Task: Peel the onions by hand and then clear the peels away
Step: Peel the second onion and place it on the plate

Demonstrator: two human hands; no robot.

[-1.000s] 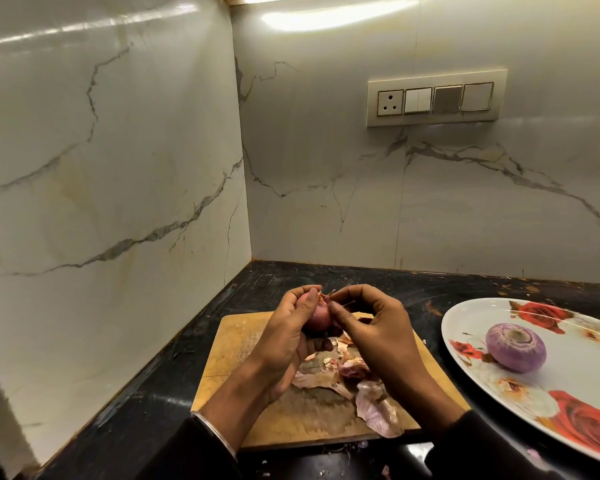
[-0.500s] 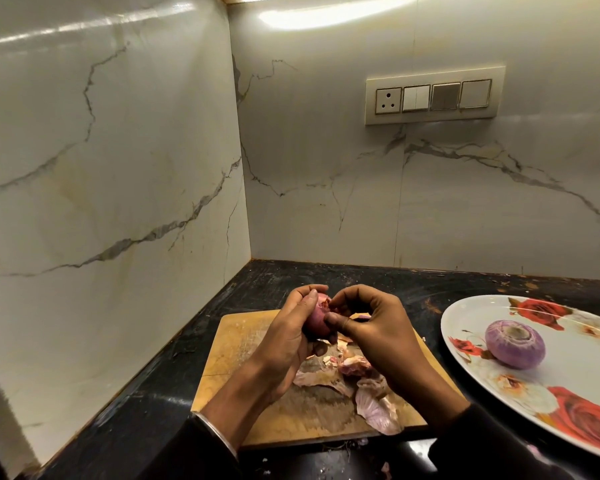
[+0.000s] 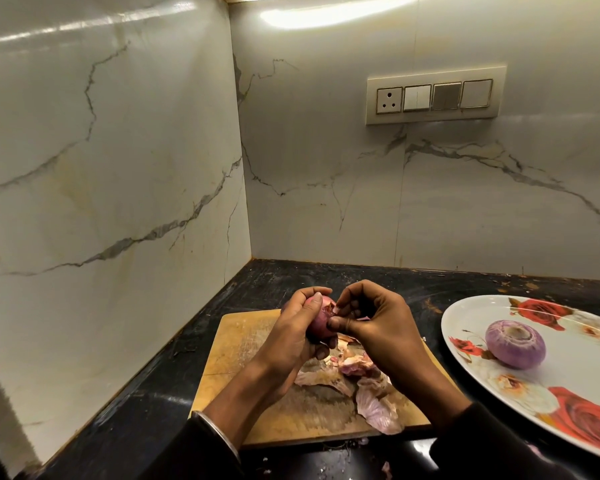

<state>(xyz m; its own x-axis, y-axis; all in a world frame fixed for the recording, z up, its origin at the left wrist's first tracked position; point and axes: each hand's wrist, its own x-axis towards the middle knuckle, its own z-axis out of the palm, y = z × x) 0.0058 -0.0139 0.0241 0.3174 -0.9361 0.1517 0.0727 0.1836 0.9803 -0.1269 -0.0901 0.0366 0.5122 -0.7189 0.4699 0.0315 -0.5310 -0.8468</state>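
My left hand (image 3: 291,336) grips a small red onion (image 3: 318,318) above the wooden cutting board (image 3: 243,344), fingers curled round it. My right hand (image 3: 374,323) is right beside it, thumb and curled fingers pinching at the skin on the onion's torn top end. Loose pink and papery peels (image 3: 368,389) lie on the board under my hands. A peeled purple onion (image 3: 515,344) sits on the white rose-patterned plate (image 3: 465,317) at the right.
The black counter (image 3: 146,403) runs into a corner of marble walls on the left and behind. A switch panel (image 3: 435,98) is on the back wall. Small peel scraps (image 3: 387,474) lie on the counter's near edge.
Both hands stay at the onion. My right fingers have curled in tighter at its top end, and the onion has turned slightly in my left hand.
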